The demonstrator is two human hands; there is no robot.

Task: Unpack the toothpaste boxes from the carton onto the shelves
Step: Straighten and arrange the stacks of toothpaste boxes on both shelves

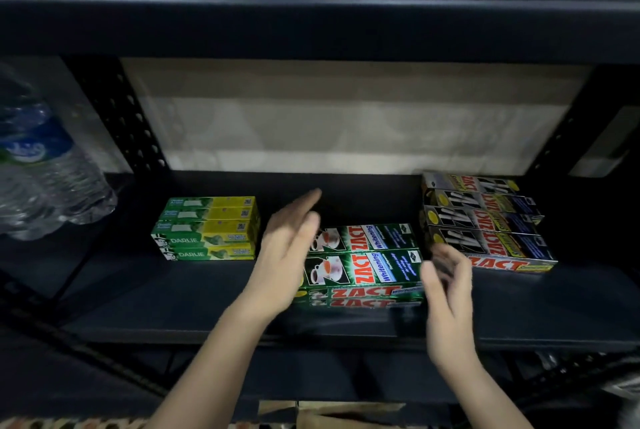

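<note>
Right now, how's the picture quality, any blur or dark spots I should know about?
Head view: dim overall, light falling mainly on the back panel; both hands are motion-blurred, the right hand most; the green Zact boxes read clearly; the water bottles at left are soft and stretched by the wide-angle lens.

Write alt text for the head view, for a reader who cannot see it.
A person's left hand and right hand, both open and motion-blurred, flank a stack of green Zact boxes on a dark shelf. Green-and-yellow Darlie boxes sit to the left, black Zact boxes to the right, water bottles far left.
</note>
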